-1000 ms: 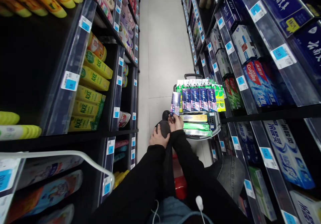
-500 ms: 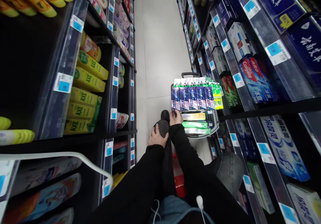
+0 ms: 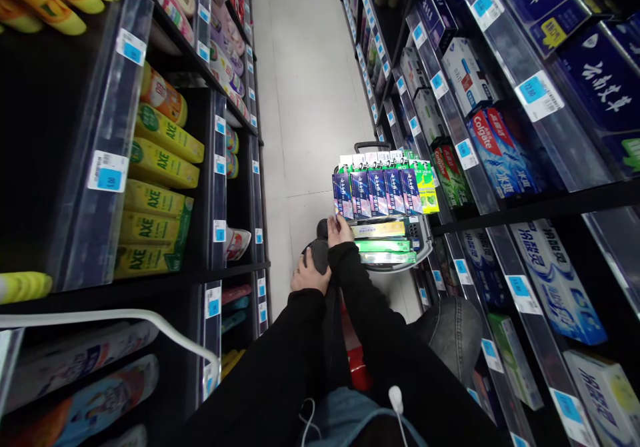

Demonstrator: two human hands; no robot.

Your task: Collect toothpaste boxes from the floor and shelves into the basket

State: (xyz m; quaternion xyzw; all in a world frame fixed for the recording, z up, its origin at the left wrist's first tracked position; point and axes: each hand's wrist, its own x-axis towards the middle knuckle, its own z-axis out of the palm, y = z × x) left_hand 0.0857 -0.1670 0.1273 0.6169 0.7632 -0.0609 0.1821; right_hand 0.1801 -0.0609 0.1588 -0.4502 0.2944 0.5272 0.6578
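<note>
My left hand [image 3: 311,274] lies with its fingers apart on my dark-trousered knee [image 3: 317,255]. Just right of it, my right hand [image 3: 341,231] is open, its fingers stretched out at the near left corner of a shopping basket [image 3: 425,250]. Its fingertips are close to the leftmost purple-blue toothpaste box [image 3: 343,195]; whether they touch it I cannot tell. Several such boxes stand in a row, with a yellow-green box [image 3: 428,190] at the right end. Nearer me in the basket lie a yellow box [image 3: 380,229] and a green box [image 3: 384,246].
Shelves of toothpaste boxes [image 3: 500,150] line the right side. On the left stand yellow AXE boxes [image 3: 163,167] and bottles. A pale tiled floor [image 3: 310,80] runs ahead between them. A white curved bar [image 3: 125,314] crosses the lower left.
The whole view has shifted slightly, so shelves and basket sit further left. My right hand has drawn back a little from the basket toward my knee. My left hand stays on the knee.
</note>
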